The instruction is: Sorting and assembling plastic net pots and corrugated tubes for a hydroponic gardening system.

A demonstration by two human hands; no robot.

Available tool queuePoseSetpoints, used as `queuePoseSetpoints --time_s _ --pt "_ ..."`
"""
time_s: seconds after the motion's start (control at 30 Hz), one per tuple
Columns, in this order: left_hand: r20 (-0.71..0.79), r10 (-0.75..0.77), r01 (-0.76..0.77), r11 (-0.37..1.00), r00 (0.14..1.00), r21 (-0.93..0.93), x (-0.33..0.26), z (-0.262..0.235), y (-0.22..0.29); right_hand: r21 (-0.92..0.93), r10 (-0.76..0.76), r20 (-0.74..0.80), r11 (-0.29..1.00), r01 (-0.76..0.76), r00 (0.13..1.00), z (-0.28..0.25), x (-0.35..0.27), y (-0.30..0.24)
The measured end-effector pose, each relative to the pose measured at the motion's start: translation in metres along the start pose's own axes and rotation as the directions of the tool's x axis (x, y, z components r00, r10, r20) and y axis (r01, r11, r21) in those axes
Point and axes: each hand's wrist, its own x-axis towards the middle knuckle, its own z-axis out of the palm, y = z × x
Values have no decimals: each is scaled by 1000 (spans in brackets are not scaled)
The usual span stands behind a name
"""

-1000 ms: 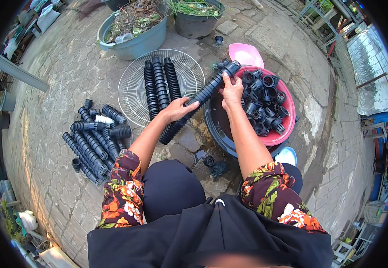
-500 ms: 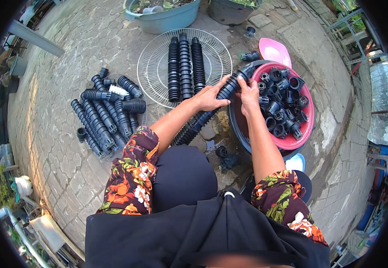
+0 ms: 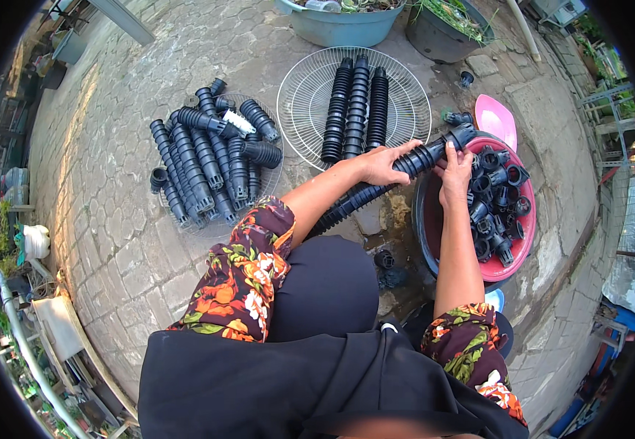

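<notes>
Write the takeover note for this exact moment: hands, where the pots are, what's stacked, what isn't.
Left hand: closed around the middle of a long stack of black plastic pots.
Right hand: at the stack's top end, over the red basin.
Done: three stacks lie on the round wire grille; a pile of stacks lies further left on the paving.
Left: loose black pots fill the red basin; a couple lie on the ground by the knee.
</notes>
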Motion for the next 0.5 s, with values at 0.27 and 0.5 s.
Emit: queuePoseSetpoints --time_s 0.27,0.5 --pt "-406 -375 98 823 833 -559 -17 -46 -70 -309 -30 -414 945 -109 910 -41 -9 -17" --pt "-641 -484 -38 780 596 -624 -16 -77 -113 -815 -652 213 292 501 727 -17 -55 38"
